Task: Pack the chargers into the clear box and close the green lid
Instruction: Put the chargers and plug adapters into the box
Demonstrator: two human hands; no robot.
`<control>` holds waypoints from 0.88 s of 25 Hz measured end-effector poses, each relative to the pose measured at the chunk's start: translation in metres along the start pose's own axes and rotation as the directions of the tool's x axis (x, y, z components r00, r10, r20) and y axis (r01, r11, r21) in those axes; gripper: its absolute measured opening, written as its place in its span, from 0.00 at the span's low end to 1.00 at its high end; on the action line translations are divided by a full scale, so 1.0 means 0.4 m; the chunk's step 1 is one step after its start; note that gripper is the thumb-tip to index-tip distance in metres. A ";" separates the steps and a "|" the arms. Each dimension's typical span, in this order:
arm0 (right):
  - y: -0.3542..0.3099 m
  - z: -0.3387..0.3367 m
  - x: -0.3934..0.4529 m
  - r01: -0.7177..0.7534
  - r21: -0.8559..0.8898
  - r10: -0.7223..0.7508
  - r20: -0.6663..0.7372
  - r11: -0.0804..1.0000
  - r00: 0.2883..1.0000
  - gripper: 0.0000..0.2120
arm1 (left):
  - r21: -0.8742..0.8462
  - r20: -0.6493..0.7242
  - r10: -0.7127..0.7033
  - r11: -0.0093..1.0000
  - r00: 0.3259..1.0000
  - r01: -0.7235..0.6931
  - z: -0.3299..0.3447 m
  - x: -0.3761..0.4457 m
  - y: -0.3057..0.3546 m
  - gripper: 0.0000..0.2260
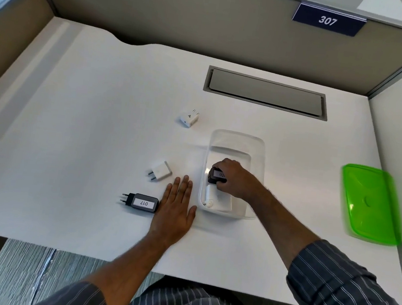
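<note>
A black charger (217,176) is gripped by the right hand (233,180) inside the box (238,139), which stands right of the table's (101,89) centre. Its label is partly covered by the fingers; only "02" is readable. A white charger (216,201) lies in the box's near end, partly hidden beneath the hand. The left hand (176,207) is laid flat and open on the table, holding nothing, just beside the box's left wall. Three chargers remain on the table: a dark one labelled "017" (142,203) touching the left hand, and two white ones (161,170) (188,118) further back. The lid (369,203) lies at the right edge, blurred.
</note>
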State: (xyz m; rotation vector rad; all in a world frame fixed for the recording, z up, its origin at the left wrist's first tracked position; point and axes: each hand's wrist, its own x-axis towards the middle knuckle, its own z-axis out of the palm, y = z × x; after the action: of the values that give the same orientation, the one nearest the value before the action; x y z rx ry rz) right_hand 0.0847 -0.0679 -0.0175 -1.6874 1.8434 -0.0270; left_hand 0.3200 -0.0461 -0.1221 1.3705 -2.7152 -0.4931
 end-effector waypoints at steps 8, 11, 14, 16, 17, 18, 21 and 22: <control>-0.014 -0.005 0.018 -0.043 0.091 0.038 0.050 0.995 0.998 0.22 | -0.005 -0.007 -0.007 1.000 1.000 0.007 0.003 0.001 -0.001 0.32; -0.014 -0.004 0.009 -0.056 0.146 0.057 0.001 0.988 0.998 0.22 | 0.001 -0.008 -0.006 1.000 1.000 0.006 0.001 0.000 0.000 0.31; -0.013 -0.003 -0.011 -0.029 0.217 0.049 -0.086 0.976 0.995 0.21 | -0.001 0.008 -0.006 1.000 1.000 0.006 -0.005 0.000 0.005 0.31; -0.021 -0.003 -0.025 0.017 0.221 0.019 -0.161 0.975 0.987 0.19 | -0.005 0.039 -0.010 1.000 0.999 0.010 -0.011 0.001 0.006 0.31; -0.026 -0.002 -0.032 0.045 0.223 0.002 -0.204 0.974 0.979 0.18 | -0.010 0.060 -0.011 1.000 0.998 0.012 -0.015 0.002 0.007 0.31; -0.032 -0.001 -0.039 0.071 0.230 -0.012 -0.246 0.971 0.969 0.17 | -0.014 0.082 -0.013 1.000 0.997 0.014 -0.021 0.004 0.009 0.31; -0.052 0.001 -0.053 0.132 0.231 -0.045 -0.347 0.964 0.937 0.13 | -0.036 0.108 0.004 0.999 0.994 0.000 -0.054 0.015 0.023 0.30; -0.059 0.001 -0.056 0.149 0.226 -0.053 -0.381 0.963 0.923 0.12 | -0.052 0.088 0.017 0.999 0.996 -0.012 -0.067 0.020 0.030 0.30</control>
State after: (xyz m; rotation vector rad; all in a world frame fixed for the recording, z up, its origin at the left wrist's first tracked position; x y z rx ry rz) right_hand 0.1056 -0.0517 0.0018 -1.6763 1.9167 -0.6414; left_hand 0.3113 -0.0526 -0.0936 1.3470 -2.7582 -0.6333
